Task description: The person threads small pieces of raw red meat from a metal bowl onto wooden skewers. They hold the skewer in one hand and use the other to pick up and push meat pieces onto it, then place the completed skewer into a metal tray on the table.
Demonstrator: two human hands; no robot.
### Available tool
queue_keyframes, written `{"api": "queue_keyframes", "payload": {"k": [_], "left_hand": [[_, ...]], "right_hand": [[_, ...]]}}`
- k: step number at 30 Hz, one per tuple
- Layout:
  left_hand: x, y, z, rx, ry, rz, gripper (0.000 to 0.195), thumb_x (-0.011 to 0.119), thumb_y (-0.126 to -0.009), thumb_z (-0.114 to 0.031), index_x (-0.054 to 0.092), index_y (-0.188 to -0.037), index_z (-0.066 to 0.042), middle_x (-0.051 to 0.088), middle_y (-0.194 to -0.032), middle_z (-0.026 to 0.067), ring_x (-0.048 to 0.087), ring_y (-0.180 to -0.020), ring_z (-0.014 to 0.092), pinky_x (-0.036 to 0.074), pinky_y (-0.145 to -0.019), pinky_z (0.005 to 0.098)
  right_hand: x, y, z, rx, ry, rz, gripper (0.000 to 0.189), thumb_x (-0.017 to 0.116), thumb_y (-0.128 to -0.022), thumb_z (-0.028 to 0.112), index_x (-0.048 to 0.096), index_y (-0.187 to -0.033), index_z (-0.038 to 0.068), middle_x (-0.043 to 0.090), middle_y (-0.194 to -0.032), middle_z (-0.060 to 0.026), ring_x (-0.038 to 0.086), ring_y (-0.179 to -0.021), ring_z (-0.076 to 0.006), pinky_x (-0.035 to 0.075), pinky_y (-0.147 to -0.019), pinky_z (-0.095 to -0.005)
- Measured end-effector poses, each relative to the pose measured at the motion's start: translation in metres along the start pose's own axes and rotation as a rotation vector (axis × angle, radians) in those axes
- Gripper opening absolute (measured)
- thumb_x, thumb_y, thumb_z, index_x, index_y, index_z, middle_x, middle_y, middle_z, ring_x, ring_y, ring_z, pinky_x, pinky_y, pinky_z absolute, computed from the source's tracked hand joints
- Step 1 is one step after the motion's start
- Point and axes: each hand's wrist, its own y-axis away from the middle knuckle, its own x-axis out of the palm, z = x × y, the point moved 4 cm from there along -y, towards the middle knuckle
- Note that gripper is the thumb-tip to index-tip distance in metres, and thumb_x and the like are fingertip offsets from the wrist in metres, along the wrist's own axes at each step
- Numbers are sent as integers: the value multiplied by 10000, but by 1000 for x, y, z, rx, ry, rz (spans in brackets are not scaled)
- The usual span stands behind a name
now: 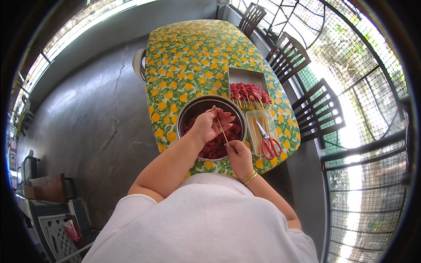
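Note:
Over a large metal pot [179, 126] of raw red meat pieces [215, 148], my left hand [209, 125] is cupped with its fingers partly spread. Its palm is at the upper end of a thin wooden skewer [222, 131]; whether meat lies in that palm is hidden. Below and to the right, my right hand [240, 157] pinches the skewer's lower end between thumb and fingers. A gold-coloured bracelet [249, 177] circles that wrist. Beside the pot, a clear plastic container [249, 123] holds many bare wooden skewers [255, 131]. Scissors [270, 148] with red handles lie across it.
Behind the container is a rectangular tray [246, 75] with several meat skewers [250, 92], their stick ends toward me. A lemon-print tablecloth [187, 62] covers the table. Dark wooden chairs [319, 108] line the right side, and a pale chair [138, 64] stands at the left.

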Motion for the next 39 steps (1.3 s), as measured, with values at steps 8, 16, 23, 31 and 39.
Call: {"api": "queue_keyframes", "payload": {"k": [8,16,23,31,39], "left_hand": [[-5,-2,5,-28,-6,3,323,432,-1076,-317,596,-913,-91,707,-994,169,677,-1079,387,545,-932,554],[0,0,3,-55,7,-110,329,389,-1089,-293,585,-942,-73,697,-981,171,681,-1057,396,566,-894,525],[1,-13,-32,126,-173,-93,282,368,-1093,-235,553,-1043,-27,684,-1036,218,681,-1044,406,574,-899,486],[11,-7,20,-38,-171,80,300,409,-1085,-307,547,-1057,-42,689,-1089,221,697,-994,330,561,-772,435],[20,-3,15,-107,-359,151,304,422,-1083,-257,583,-1071,0,674,-1115,202,676,-1021,283,578,-885,438]], "right_hand": [[6,4,-10,360,-377,156,153,566,-1019,149,663,-1017,31,564,-689,2,480,-571,-61,397,-510,-236],[10,2,0,717,-1058,311,177,552,-1036,216,616,-1046,52,534,-676,20,438,-495,-71,359,-436,-226],[-6,-15,26,-336,569,-44,179,644,-965,226,631,-951,49,644,-765,-117,630,-655,-310,496,-600,-386],[0,-21,-4,393,-282,71,192,594,-1012,216,655,-944,48,571,-651,-7,504,-517,-96,389,-461,-243],[-7,-13,-20,631,-851,166,166,611,-1009,221,625,-1038,58,600,-723,11,495,-517,-72,380,-464,-218]]}}
